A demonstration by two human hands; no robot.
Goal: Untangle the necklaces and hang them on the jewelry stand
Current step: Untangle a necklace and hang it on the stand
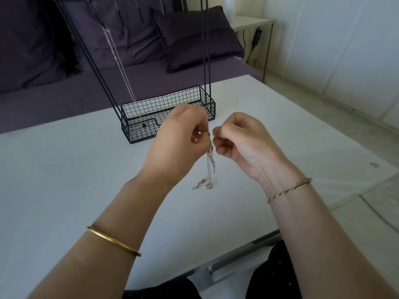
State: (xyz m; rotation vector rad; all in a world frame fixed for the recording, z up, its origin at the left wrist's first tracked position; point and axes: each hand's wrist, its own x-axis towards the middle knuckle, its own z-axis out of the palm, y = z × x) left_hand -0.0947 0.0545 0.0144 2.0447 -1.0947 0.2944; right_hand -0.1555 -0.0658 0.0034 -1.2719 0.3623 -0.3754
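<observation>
A tangle of thin silver and reddish necklaces [209, 165] hangs between my hands above the white table [75, 180], its lower end with a small heart pendant touching the tabletop. My left hand [181, 137] pinches the top of the tangle. My right hand [237, 137] pinches it from the other side, fingertips almost touching the left ones. Behind them stands the black wire jewelry stand [168, 113] with a mesh basket base and tall rods. One silver chain [121, 63] hangs from its left side down into the basket.
A purple sofa with dark cushions [190, 39] sits behind the table. A white side table [252, 23] with cables stands at the back right. The table's front edge lies near my lap. Pale floor spreads to the right.
</observation>
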